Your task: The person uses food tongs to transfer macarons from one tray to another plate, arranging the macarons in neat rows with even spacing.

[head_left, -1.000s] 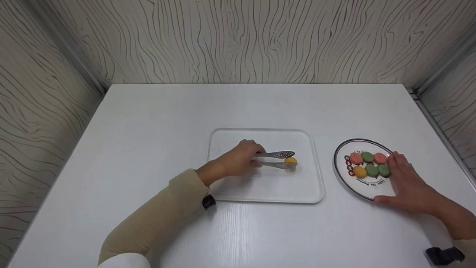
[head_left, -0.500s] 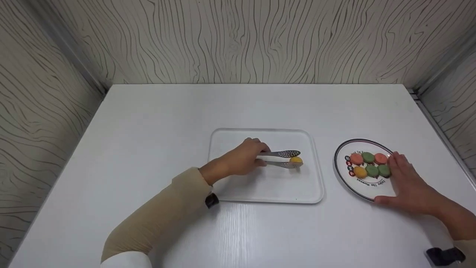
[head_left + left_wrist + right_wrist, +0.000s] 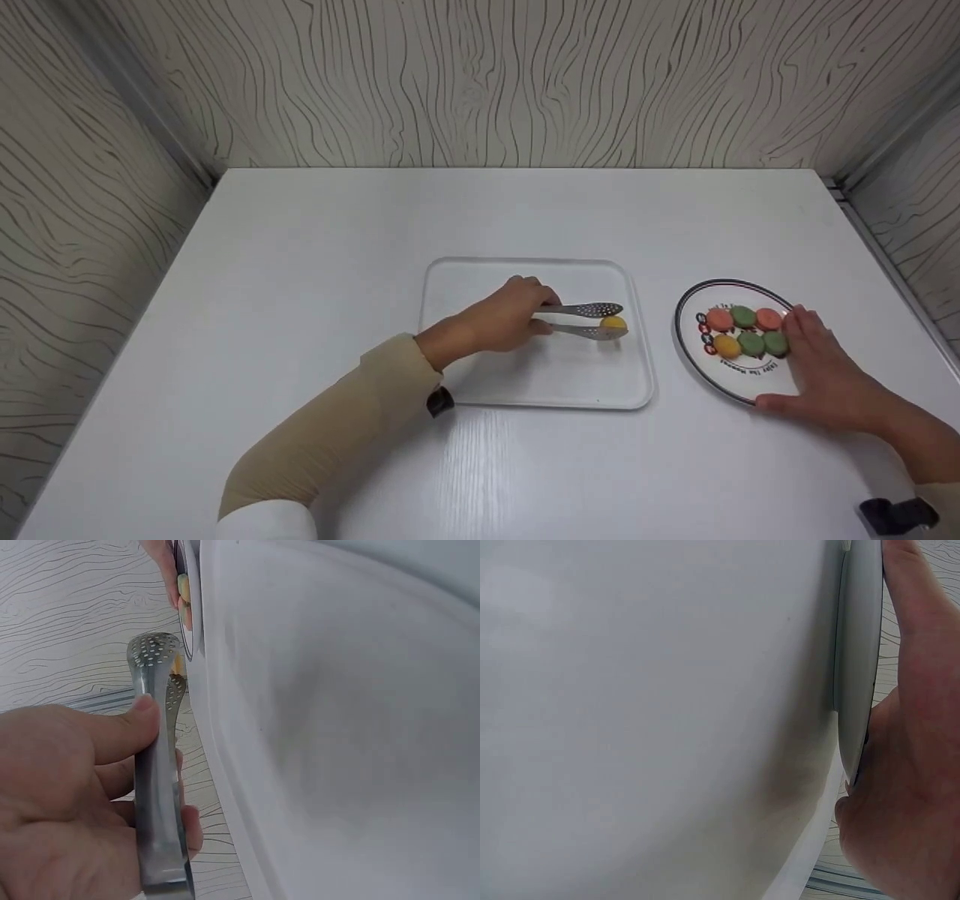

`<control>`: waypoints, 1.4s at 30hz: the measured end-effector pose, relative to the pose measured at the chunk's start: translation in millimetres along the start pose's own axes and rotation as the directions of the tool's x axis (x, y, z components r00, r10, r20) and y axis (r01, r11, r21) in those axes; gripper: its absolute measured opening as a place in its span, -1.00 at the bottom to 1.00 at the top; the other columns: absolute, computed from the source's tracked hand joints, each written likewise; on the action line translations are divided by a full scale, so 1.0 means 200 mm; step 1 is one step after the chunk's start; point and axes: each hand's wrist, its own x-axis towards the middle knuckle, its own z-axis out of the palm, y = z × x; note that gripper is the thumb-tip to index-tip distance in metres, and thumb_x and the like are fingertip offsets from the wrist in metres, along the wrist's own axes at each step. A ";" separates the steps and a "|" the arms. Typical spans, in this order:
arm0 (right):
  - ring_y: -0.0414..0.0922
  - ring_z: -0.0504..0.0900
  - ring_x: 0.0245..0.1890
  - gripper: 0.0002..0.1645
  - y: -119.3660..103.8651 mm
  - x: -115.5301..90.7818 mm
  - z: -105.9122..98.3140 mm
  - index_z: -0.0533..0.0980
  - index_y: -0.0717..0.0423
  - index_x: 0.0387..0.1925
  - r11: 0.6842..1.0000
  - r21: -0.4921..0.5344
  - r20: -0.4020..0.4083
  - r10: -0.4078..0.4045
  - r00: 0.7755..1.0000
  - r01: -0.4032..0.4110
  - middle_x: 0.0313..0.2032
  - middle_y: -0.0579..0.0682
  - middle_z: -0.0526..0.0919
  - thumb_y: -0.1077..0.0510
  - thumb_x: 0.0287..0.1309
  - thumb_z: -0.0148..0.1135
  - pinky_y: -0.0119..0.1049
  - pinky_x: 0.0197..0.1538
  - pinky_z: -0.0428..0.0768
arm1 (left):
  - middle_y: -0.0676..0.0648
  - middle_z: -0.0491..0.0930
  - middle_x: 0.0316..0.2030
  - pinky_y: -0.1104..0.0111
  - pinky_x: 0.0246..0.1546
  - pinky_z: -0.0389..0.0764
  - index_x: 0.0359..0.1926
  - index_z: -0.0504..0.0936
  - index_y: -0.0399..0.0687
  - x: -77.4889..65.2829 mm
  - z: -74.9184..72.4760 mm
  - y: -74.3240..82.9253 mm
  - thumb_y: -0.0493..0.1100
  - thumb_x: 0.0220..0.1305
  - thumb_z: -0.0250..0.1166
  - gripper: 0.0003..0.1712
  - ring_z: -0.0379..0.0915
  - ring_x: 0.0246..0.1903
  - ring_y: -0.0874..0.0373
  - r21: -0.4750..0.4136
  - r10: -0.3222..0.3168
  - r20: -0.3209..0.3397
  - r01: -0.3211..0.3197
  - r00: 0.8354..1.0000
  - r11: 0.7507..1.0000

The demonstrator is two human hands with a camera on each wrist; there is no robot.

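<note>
My left hand grips metal tongs with perforated tips, thumb on one arm and fingers on the other, as the left wrist view shows. Between the tips sits a yellow macaron, over the right part of a white rectangular tray. To the right lies a white round plate with a dark rim and printed lettering. It bears two rows of macarons: pink ones, green ones and a yellow one. My right hand rests at the plate's right edge, fingers extended, thumb along the near rim.
Tray and plate stand on a white table, with a narrow gap between them. Wood-grain patterned panels enclose the table at the back and both sides. Black wrist bands show on both arms.
My left hand has moved to the right over the tray, carrying the tongs and the yellow macaron toward its right edge. The right hand and the plate have stayed in place.
</note>
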 end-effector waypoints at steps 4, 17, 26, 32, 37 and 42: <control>0.31 -0.54 0.53 0.60 0.00 -0.01 0.00 -0.37 0.57 0.48 1.000 0.014 -0.010 -0.008 1.000 0.008 0.50 0.55 -0.35 -0.29 0.03 0.49 -0.30 0.38 -0.62 | -0.06 0.62 0.05 0.35 0.08 0.42 0.19 0.61 -0.18 0.01 0.00 0.01 -0.19 0.43 0.31 -0.64 0.43 0.02 0.10 0.006 0.034 0.001 -0.034 0.999 0.999; 0.33 -0.53 0.52 0.62 -0.01 0.00 -0.01 -0.38 0.57 0.48 1.000 0.024 -0.003 0.002 1.000 -0.002 0.49 0.56 -0.34 -0.29 0.00 0.51 -0.07 0.45 -0.55 | -0.06 0.63 0.05 0.38 0.08 0.43 0.19 0.61 -0.18 0.05 0.01 0.06 -0.19 0.43 0.30 -0.64 0.43 0.02 0.13 0.020 0.041 0.010 -0.041 0.999 0.999; 0.34 -0.54 0.52 0.63 -0.01 0.00 -0.01 -0.39 0.57 0.48 1.000 0.027 0.002 0.009 1.000 -0.009 0.49 0.56 -0.36 -0.30 -0.01 0.51 -0.15 0.42 -0.60 | -0.08 0.61 0.08 0.39 0.08 0.44 0.22 0.59 -0.18 0.08 0.03 0.09 -0.18 0.45 0.29 -0.61 0.41 0.04 0.11 0.011 0.031 0.023 -0.031 0.999 0.999; 0.31 -0.54 0.53 0.61 -0.01 -0.01 0.00 -0.37 0.56 0.49 1.000 0.016 -0.016 -0.008 1.000 0.008 0.50 0.55 -0.35 -0.28 0.01 0.51 -0.32 0.37 -0.64 | -0.06 0.61 0.07 0.41 0.06 0.43 0.22 0.60 -0.16 0.10 0.04 0.12 -0.16 0.44 0.29 -0.61 0.40 0.02 0.14 0.028 0.041 0.025 -0.042 0.999 0.999; 0.30 -0.55 0.53 0.60 -0.01 -0.01 -0.01 -0.38 0.55 0.49 1.000 0.023 -0.003 0.001 1.000 -0.001 0.51 0.53 -0.37 -0.29 0.03 0.49 -0.20 0.41 -0.60 | -0.03 0.61 0.04 0.44 0.04 0.41 0.21 0.61 -0.14 0.12 0.05 0.14 -0.15 0.43 0.30 -0.61 0.40 -0.01 0.16 0.024 0.053 0.024 -0.054 0.998 0.998; 0.33 -0.54 0.52 0.62 -0.02 0.00 -0.01 -0.38 0.56 0.48 0.999 0.033 0.013 0.017 1.000 -0.017 0.50 0.55 -0.36 -0.30 0.02 0.50 0.03 0.47 -0.49 | -0.02 0.61 0.04 0.44 0.03 0.42 0.21 0.61 -0.14 0.14 0.07 0.16 -0.15 0.43 0.30 -0.62 0.39 -0.01 0.17 0.007 0.052 0.024 -0.052 0.998 0.999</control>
